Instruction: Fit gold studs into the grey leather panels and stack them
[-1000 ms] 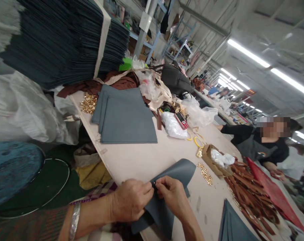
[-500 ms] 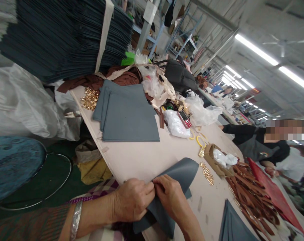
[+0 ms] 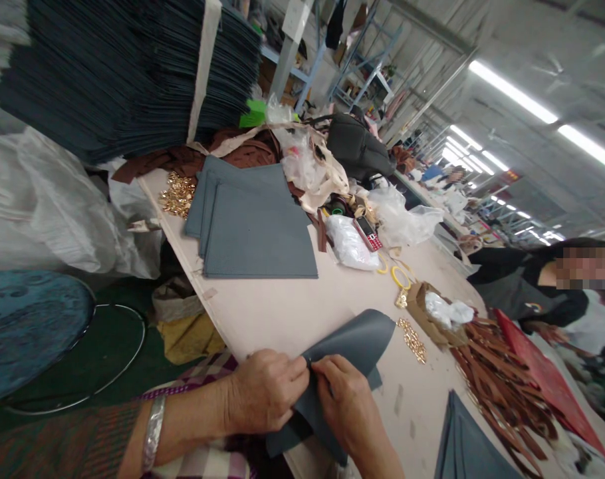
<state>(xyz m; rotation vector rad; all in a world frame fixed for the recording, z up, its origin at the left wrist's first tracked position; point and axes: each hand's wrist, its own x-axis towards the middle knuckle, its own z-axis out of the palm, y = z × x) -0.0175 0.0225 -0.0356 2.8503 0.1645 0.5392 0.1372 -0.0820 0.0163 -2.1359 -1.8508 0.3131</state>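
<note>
A curled dark grey sheet lies at the near edge of the table, partly hanging over it. My left hand, a silver bracelet at its wrist, pinches the sheet from the left. Close beside it my right hand has its fingers closed on the same sheet, the fingertips of both hands almost meeting at a small dark spot. Anything tiny between the fingertips is too small to make out. Beyond the hands sits a stack of flat grey sheets.
Small gold pieces lie right of the curled sheet, a gold pile at the far left corner. An open carton, brown straps, a red phone and more grey sheets are around. A person in black stands at right.
The fingers of my right hand have shifted slightly and spread a little from my left fingertips. The person at the right has moved rightward and drawn an arm back.
</note>
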